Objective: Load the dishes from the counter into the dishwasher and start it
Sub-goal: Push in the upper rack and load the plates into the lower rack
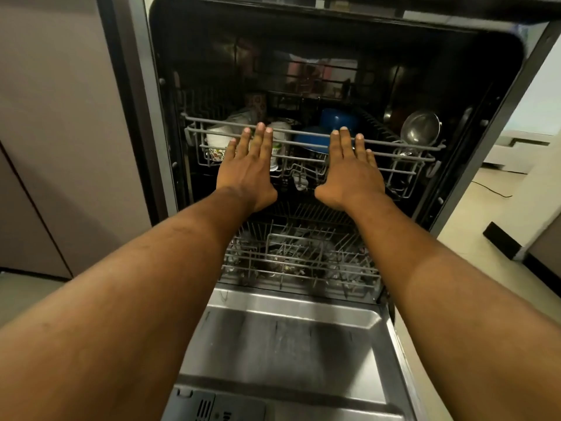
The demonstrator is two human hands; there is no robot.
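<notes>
Here, both hands lie flat, fingers straight, holding nothing: left hand (247, 165) and right hand (352, 170) press the upper rack (403, 144) at mid-frame, above the open door (288, 338).

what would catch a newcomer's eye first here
Two outstretched arms lead to the left hand and right hand, laid flat with straight fingers against the front rail of the upper rack, mid-frame. Behind them sit blue bowls in the rack's middle and a shiny metal bowl at its right end. Below, the lower rack and the dropped door stretch toward the viewer.
</notes>
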